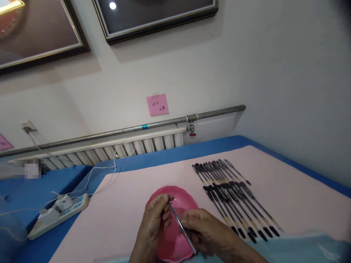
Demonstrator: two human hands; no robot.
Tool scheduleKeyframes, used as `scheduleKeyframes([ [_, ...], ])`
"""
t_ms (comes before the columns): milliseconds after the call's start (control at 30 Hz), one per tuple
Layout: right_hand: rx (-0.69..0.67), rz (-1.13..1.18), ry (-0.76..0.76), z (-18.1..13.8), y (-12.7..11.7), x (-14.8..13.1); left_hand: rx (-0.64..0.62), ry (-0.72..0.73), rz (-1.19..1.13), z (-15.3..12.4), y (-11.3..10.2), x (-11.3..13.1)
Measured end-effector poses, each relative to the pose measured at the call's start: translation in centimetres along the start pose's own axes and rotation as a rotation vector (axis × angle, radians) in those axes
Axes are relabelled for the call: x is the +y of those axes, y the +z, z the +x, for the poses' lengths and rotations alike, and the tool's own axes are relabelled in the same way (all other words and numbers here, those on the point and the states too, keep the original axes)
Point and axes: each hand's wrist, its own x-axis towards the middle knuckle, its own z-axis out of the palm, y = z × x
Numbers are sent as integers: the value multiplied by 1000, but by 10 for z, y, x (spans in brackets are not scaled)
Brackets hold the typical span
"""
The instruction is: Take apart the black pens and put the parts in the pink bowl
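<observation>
Pen [176, 217] diagonal, upper-left to lower-right

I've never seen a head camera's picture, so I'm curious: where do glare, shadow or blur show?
In the head view, glare spots the central framed picture and streaks the left framed picture; soft shadows fall below both on the wall; the slim rod glints; the light-blue fabric looks blurred.

Two rows of pens [228, 195] lie right of the bowl [172, 244] on the mat [123, 204]; the heater [148, 145] is behind.
</observation>
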Motion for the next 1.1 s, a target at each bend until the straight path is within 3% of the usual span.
scheduleKeyframes([
  [200,-83,225,-18,4,9,8,-16,28,9,0,0,-2],
  [367,42,107,-17,6,12,10,-33,44,8,1,-2,-2],
  [567,-37,376,100,4,14,8,-35,64,7,1,-2,1],
  [733,43,279,-14,6,12,11,-37,90,25,1,-4,0],
  [900,-20,409,62,8,12,9,-63,81,22,1,-4,0],
  [1100,7,408,-1,8,10,12,-17,78,13,0,-3,1],
])
